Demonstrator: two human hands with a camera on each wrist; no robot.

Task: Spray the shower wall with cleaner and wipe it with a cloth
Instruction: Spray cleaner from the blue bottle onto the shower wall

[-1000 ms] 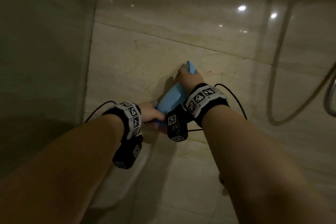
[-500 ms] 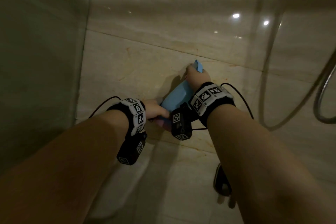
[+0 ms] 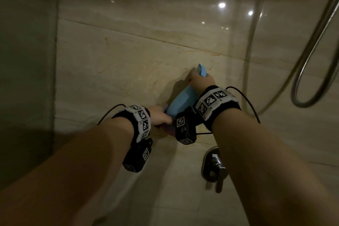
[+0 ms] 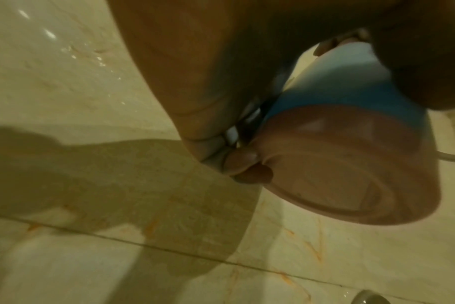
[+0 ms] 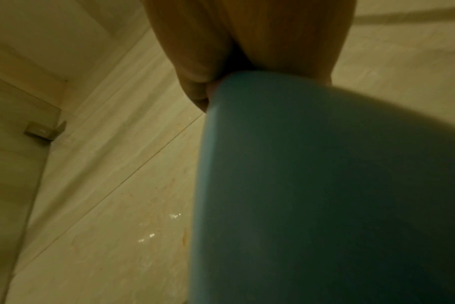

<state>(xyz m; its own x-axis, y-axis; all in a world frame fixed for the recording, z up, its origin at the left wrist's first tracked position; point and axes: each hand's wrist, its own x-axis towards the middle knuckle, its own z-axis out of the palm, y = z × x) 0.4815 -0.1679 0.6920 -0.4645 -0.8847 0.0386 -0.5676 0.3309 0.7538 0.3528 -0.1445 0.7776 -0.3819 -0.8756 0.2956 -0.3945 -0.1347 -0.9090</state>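
Note:
A light blue spray bottle [image 3: 180, 101] is held slanted, close to the beige marble shower wall [image 3: 128, 60], with its head [image 3: 201, 70] pointing up at the tiles. My right hand [image 3: 200, 81] grips the bottle's top end near the head; its fingers are hidden behind it. My left hand [image 3: 161, 115] holds the lower end. In the left wrist view my left fingertips [image 4: 237, 164] curl against the bottle's pinkish round base [image 4: 351, 164]. The bottle's blue body [image 5: 325, 185] fills the right wrist view below my right hand [image 5: 247, 41]. Small wet drops [image 5: 174, 216] glint on the wall.
A glass panel [image 3: 27, 60] closes off the left side. A metal shower hose [image 3: 311, 60] loops down at the right. A chrome valve with a lever [image 3: 213, 167] sticks out of the wall below my right forearm. Orange stains run along the tile joints [image 4: 312, 251].
Both hands keep their hold on the bottle and have drifted slightly right along the wall. The view has tipped down, bringing the chrome valve into sight.

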